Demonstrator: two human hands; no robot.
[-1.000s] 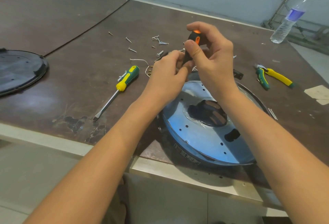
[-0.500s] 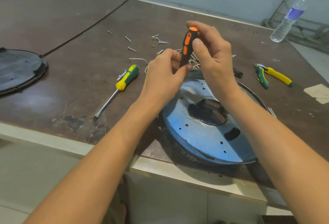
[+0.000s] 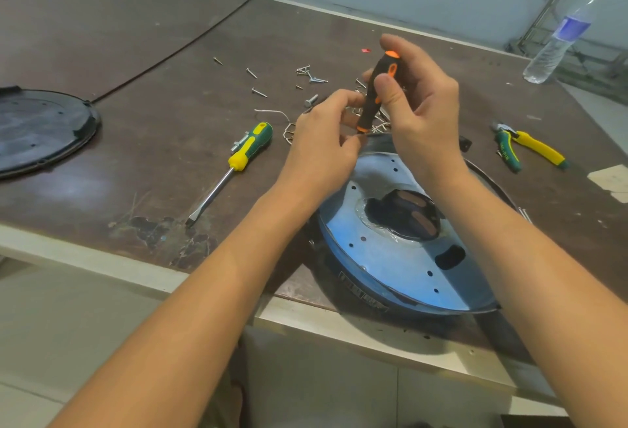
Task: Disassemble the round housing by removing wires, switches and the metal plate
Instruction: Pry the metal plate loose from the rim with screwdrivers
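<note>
The round housing point(image 3: 360, 286) lies at the table's near edge, its shiny metal plate point(image 3: 384, 257) on top with a dark central opening. My right hand point(image 3: 421, 111) grips a black-and-orange screwdriver point(image 3: 377, 91) nearly upright over the housing's far rim. My left hand point(image 3: 323, 145) sits just left of it, fingers pinched around the screwdriver's lower end at the rim. The tip and whatever it touches are hidden behind my left fingers.
A green-and-yellow flathead screwdriver point(image 3: 244, 155) lies to the left. Loose screws point(image 3: 312, 77) and wire bits are scattered behind my hands. Green-and-yellow pliers point(image 3: 530, 149) lie to the right, a water bottle point(image 3: 564, 37) far right, a black round cover point(image 3: 37, 132) far left.
My right hand has raised the screwdriver so more of its handle shows, and it stands more upright. My left hand stays at its lower end.
</note>
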